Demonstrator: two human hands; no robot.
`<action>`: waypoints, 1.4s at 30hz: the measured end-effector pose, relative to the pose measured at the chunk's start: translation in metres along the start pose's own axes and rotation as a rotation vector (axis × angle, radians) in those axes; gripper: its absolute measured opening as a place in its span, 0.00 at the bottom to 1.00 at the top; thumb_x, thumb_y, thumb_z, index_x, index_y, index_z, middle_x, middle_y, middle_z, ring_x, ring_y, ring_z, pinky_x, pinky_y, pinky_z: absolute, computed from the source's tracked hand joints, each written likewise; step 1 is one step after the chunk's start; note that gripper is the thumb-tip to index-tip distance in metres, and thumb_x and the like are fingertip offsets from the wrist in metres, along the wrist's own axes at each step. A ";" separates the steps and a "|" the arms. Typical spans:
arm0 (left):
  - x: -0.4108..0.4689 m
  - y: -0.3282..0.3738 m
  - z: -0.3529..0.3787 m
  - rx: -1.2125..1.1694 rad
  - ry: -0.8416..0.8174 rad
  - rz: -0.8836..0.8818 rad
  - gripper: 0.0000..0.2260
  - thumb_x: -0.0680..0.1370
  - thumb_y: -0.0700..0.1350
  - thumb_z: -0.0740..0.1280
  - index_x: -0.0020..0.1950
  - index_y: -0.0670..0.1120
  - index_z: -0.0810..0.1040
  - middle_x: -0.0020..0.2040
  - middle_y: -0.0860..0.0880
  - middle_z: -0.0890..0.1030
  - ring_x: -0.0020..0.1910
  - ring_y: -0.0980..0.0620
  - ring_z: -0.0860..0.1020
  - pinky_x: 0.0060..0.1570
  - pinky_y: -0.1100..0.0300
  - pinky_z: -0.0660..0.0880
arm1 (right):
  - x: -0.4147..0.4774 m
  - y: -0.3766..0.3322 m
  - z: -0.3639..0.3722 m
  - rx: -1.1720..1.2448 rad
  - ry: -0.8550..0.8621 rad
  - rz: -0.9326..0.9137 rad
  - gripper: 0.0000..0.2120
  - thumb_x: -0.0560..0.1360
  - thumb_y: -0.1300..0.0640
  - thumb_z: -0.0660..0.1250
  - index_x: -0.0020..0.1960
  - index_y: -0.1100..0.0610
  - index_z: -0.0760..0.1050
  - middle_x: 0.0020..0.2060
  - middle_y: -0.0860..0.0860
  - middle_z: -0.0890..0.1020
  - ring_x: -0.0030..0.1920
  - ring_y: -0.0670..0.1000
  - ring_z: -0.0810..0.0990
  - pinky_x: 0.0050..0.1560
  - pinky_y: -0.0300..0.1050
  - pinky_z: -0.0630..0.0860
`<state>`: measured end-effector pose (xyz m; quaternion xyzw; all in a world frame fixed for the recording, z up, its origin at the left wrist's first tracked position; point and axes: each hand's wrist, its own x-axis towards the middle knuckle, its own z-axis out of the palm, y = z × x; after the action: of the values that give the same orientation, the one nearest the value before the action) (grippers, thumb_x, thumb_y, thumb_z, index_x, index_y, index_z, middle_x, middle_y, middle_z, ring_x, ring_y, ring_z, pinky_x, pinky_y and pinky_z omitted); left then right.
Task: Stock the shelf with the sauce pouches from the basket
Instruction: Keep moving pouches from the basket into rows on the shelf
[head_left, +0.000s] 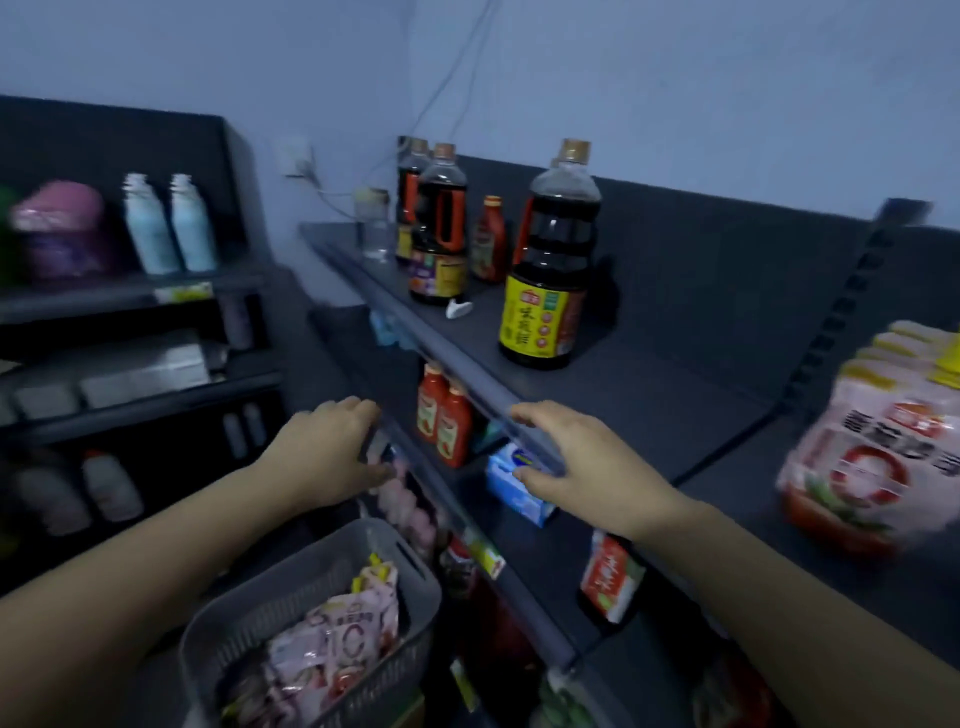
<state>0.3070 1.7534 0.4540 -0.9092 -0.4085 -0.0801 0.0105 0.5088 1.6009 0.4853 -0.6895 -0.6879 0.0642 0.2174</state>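
Fingers (358, 409) of the left hand (327, 457) curl at the front edge of the middle shelf (524, 558). Something dark sits between them and the thumb, but through the blur I cannot tell whether they grasp it or only rest there. On the right hand (587, 462) the fingers lie nearly straight and released along the front rail (467, 384) of the top shelf (649, 395), holding nothing. Its thumb hangs below the rail, just beside a blue box (511, 486).

I see the sauce pouches (332, 644), pink and white with yellow spouts, heaped in the grey basket (244, 597) low in my view, under the left forearm. A stack of similar pouches (872, 457) lies on the top shelf at the far right. More pink packs (410, 506), blurred, sit on a lower level beneath the left hand, just above the basket's rim.

Between the two hands, two red ketchup bottles (444, 423) stand upright and touching on the middle shelf. A red-and-white packet (610, 577) leans further along, below the right wrist.

On the top shelf a large soy sauce bottle (550, 270) stands well behind the right hand. Smaller dark bottles (439, 228), a red squeeze bottle (488, 241) and a clear jar (375, 223) stand toward the far end. A small white object (460, 309) lies near the rail.

To my left, a second shelving unit (130, 296) carries two pale blue bottles (169, 228).
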 end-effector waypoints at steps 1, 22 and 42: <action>-0.003 -0.017 0.004 0.038 -0.046 -0.044 0.29 0.73 0.61 0.65 0.67 0.47 0.65 0.65 0.48 0.72 0.63 0.46 0.72 0.57 0.55 0.69 | 0.016 -0.005 0.012 -0.016 -0.028 -0.024 0.27 0.76 0.53 0.64 0.73 0.52 0.60 0.69 0.46 0.67 0.69 0.46 0.66 0.61 0.32 0.61; -0.044 -0.181 0.115 -0.137 -0.293 -0.545 0.17 0.80 0.46 0.57 0.68 0.41 0.67 0.66 0.43 0.72 0.63 0.44 0.73 0.57 0.56 0.70 | 0.231 -0.040 0.231 -0.102 -0.511 -0.150 0.29 0.74 0.51 0.64 0.73 0.53 0.61 0.67 0.52 0.69 0.67 0.60 0.67 0.69 0.52 0.62; -0.027 -0.178 0.329 -0.552 -0.633 -0.844 0.15 0.76 0.46 0.61 0.61 0.42 0.73 0.59 0.41 0.78 0.57 0.41 0.77 0.56 0.51 0.75 | 0.237 0.052 0.439 -0.093 -0.947 -0.069 0.23 0.73 0.59 0.65 0.67 0.59 0.69 0.63 0.58 0.75 0.63 0.56 0.73 0.60 0.43 0.69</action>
<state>0.2023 1.8796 0.1167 -0.6170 -0.6819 0.0946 -0.3812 0.3973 1.9272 0.1211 -0.5701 -0.7360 0.3332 -0.1491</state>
